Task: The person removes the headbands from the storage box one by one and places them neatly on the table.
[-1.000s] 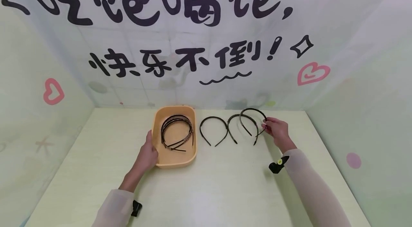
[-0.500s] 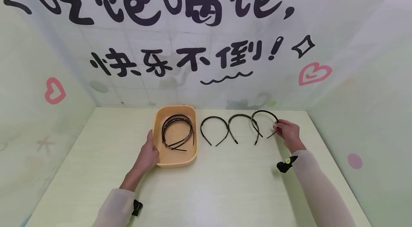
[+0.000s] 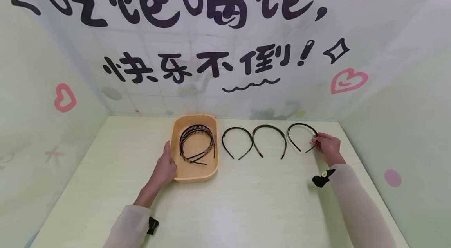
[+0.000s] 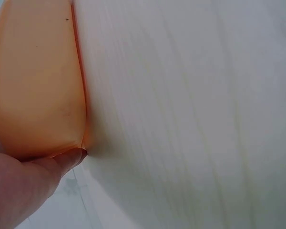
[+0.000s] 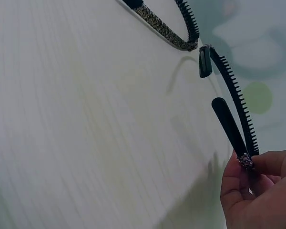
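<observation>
My right hand (image 3: 328, 148) pinches a black toothed headband (image 5: 239, 106) by one arm, near a glittery band, at the right end of the row. Its other end points left. To its left on the table lie two more black headbands, one in the middle (image 3: 269, 126) and one nearer the tray (image 3: 237, 128), side by side with their ends toward me. At the left side of an orange plastic tray (image 3: 197, 173), my left hand (image 3: 165, 166) grips the wall; part of that hand is hidden by the tray. Several black headbands (image 3: 197, 132) lie overlapped inside the tray.
The pale table (image 3: 225, 209) ends at a printed back wall (image 3: 197, 99) close behind the tray and headbands. Side walls stand left (image 3: 42, 130) and right (image 3: 408, 134). A black device (image 3: 322, 178) is strapped at the right wrist.
My right hand has carried its headband rightward and slightly lower, away from overlapping the middle headband. The left hand stays at the tray, and the view has shifted slightly.
</observation>
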A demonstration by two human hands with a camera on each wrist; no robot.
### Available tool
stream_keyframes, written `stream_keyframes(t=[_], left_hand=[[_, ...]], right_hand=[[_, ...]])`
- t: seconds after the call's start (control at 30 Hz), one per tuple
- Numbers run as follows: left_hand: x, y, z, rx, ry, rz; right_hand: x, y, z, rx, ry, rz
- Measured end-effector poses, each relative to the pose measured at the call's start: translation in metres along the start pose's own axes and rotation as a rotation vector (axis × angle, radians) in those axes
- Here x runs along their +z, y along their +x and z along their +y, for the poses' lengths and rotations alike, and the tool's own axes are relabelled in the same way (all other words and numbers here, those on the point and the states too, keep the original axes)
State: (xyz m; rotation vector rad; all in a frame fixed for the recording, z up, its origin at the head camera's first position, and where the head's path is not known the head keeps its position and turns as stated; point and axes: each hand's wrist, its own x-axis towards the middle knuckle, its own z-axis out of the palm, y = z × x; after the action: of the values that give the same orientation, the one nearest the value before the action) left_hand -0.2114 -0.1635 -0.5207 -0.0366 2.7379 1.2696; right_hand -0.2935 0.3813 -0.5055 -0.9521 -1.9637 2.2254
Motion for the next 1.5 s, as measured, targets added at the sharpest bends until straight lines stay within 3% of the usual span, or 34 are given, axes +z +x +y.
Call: stream_keyframes(t=[0.37,0.83,1.17,1.5], left_hand=[[0.0,-0.001,0.001,-0.001,0.004,-0.005],[0.0,0.0,0.002,0.013,0.01,-0.01],[-0.001,0.001,0.002,0.015,0.008,-0.009],[0.0,0.0,0.001,0.019,0.009,-0.003]], right_hand=[[-0.006,0.012,0.008,0.02,-0.099,-0.015],[-0.004,0.006,-0.003,-0.017,-0.22,-0.047],[-0.007,0.004,-0.004,-0.034,-0.223,-0.076],[-0.01,0.002,-0.003,-0.04,-0.311,-0.063]])
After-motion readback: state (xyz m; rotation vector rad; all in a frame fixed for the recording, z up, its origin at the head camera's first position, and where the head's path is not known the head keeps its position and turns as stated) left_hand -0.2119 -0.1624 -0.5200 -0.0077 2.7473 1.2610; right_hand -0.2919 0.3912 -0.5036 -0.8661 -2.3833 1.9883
